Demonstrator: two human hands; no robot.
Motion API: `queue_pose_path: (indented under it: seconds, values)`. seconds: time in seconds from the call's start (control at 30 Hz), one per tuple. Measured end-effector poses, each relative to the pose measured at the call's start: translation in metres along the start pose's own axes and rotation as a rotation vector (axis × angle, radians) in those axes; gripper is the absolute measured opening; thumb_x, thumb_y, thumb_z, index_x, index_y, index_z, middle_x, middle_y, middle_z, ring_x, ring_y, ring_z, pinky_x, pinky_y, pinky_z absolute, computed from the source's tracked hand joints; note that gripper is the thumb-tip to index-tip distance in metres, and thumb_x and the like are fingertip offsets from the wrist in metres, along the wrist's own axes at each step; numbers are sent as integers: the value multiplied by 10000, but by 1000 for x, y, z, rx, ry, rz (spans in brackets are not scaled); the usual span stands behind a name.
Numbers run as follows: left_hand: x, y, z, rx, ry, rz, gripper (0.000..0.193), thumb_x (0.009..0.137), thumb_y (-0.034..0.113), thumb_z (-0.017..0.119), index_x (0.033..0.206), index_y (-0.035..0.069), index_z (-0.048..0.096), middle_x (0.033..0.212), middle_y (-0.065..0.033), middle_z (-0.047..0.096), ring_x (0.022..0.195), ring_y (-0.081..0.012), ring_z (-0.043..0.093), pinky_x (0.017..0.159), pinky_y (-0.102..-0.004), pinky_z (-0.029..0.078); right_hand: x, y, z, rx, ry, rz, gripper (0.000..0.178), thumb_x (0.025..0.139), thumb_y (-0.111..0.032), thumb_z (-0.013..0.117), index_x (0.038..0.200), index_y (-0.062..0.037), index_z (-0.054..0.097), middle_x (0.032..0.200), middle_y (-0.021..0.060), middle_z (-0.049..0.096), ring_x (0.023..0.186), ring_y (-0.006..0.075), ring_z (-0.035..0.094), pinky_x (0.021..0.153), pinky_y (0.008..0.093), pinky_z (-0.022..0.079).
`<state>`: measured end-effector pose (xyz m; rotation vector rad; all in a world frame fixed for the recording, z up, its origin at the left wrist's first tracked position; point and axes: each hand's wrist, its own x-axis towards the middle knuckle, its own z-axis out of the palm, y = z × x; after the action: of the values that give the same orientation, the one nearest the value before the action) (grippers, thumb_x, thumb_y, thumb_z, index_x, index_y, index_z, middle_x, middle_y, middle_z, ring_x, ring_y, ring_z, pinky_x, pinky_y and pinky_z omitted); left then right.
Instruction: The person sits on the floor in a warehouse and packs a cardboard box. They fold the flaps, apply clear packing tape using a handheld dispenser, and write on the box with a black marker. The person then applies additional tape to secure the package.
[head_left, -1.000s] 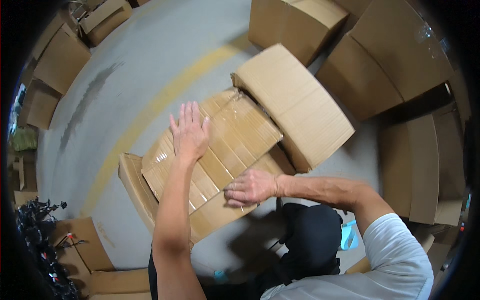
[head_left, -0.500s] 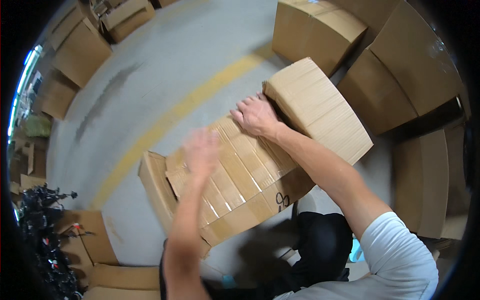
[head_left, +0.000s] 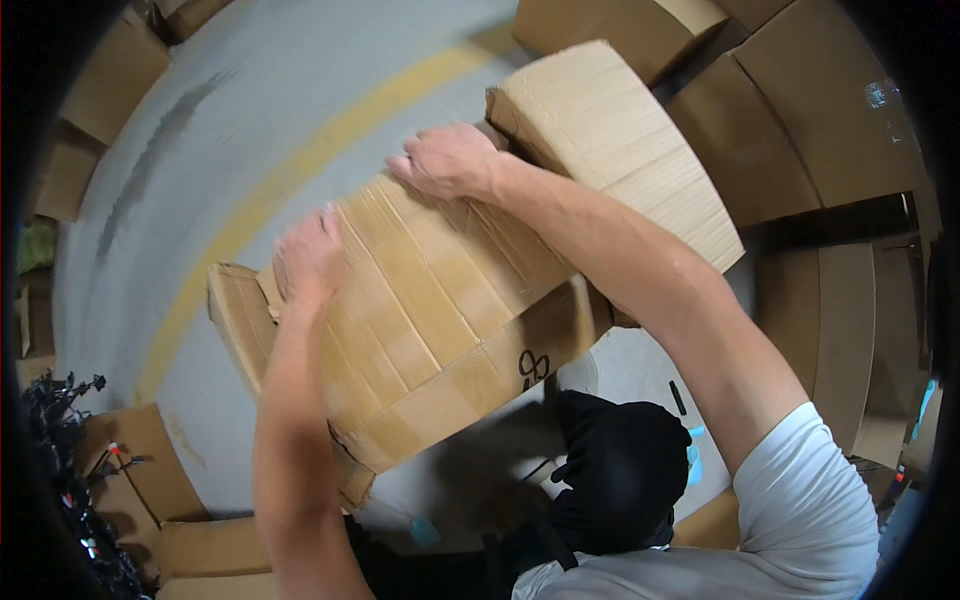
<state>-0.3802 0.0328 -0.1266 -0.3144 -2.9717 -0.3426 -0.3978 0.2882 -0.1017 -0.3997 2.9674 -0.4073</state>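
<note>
In front of me is a large brown cardboard box (head_left: 430, 290), tilted, with strips of clear tape across its face and a black pen mark near its lower edge. Its end flaps (head_left: 620, 150) stand out at the right and at the left side (head_left: 240, 315). My left hand (head_left: 310, 255) is curled over the far edge near the left end, its fingertips partly hidden behind the cardboard. Farther right along that same edge, my right hand (head_left: 450, 160) grips with bent fingers, close to the right flap.
Large cartons (head_left: 780, 130) crowd the right side, and another box (head_left: 610, 35) stands beyond the right flap. A yellow line (head_left: 300, 180) curves over the grey floor. At the lower left, a bunch of black cables (head_left: 65, 480) is beside an open carton (head_left: 150, 460).
My left hand, blurred over the box's face before, now grips its far edge. Box and hands have shifted left and up in the picture, and the background has shifted left too.
</note>
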Motion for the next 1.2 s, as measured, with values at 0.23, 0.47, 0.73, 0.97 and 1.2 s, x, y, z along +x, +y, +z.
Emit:
queue_pose_path:
  seconds: [0.23,0.47,0.73,0.97,1.2]
  values:
    - [27,4,10,-3,3,125,555,1080,481,412,969,22,705,1043,-243,713,978,-463,673,851,-565,521,12,1,27,-54,406,-53,493,1029,-399,492,823,-23,734,820,223,729,808,427,706,761,545,539]
    - [23,12,27,106,-137,-28,604,1098,501,355,1041,28,727,1048,-232,735,1012,-435,694,870,-536,549,9,-5,32,-15,289,-26,534,1042,-454,508,774,-50,731,793,217,720,749,410,696,691,534,548]
    - [-7,17,8,48,-52,-14,626,1086,496,409,1316,-50,609,1471,-258,538,1415,-390,455,1191,-552,294,22,-18,23,19,287,13,604,1048,-551,461,887,-52,763,905,217,748,914,401,719,867,504,556]
    - [-89,69,-22,-169,-193,94,685,1086,512,401,1547,6,429,1665,-257,292,1568,-371,230,1273,-556,141,-26,6,17,80,502,-82,560,1033,-508,518,1224,1,650,1447,240,540,1288,423,539,1076,507,440]
    - [-85,51,-20,-183,-170,50,684,1089,519,391,1554,19,428,1665,-258,292,1571,-371,220,1276,-548,121,-249,-57,9,145,192,-824,480,985,-358,666,1304,-7,589,1335,167,629,1238,326,611,1066,466,475]
